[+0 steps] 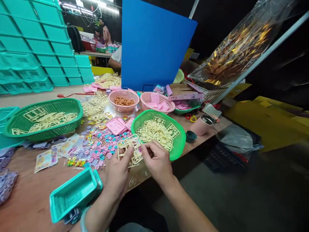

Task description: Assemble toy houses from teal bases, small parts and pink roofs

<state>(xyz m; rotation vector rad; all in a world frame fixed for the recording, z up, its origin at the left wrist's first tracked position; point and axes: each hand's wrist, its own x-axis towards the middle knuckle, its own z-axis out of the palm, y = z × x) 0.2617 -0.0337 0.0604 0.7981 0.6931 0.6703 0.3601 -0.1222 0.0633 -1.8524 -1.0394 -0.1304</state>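
A cream plastic sprue frame (pixel 135 156) with small moulded parts is held up in front of me, over the table's near edge. My left hand (pixel 120 170) grips its left side between thumb and fingers. On its right side, the thumb and fingers of my right hand (pixel 156 161) are closed at the frame's edge. Just behind the hands stands a bright green basket (pixel 177 151) full of loose cream parts and more frames. Pink, blue and purple small pieces (pixel 98 149) lie scattered to the left. A turquoise bin (pixel 74 193) sits near my left forearm.
A dark green basket (pixel 48 132) of cream pieces stands left. Behind are a pink basket of brown pieces (pixel 124 101) and another pink basket (pixel 158 108). A pink tumbler (pixel 202 125) stands by the right edge. Stacked turquoise bins (pixel 36 42) and a blue board (pixel 154 45) rise behind.
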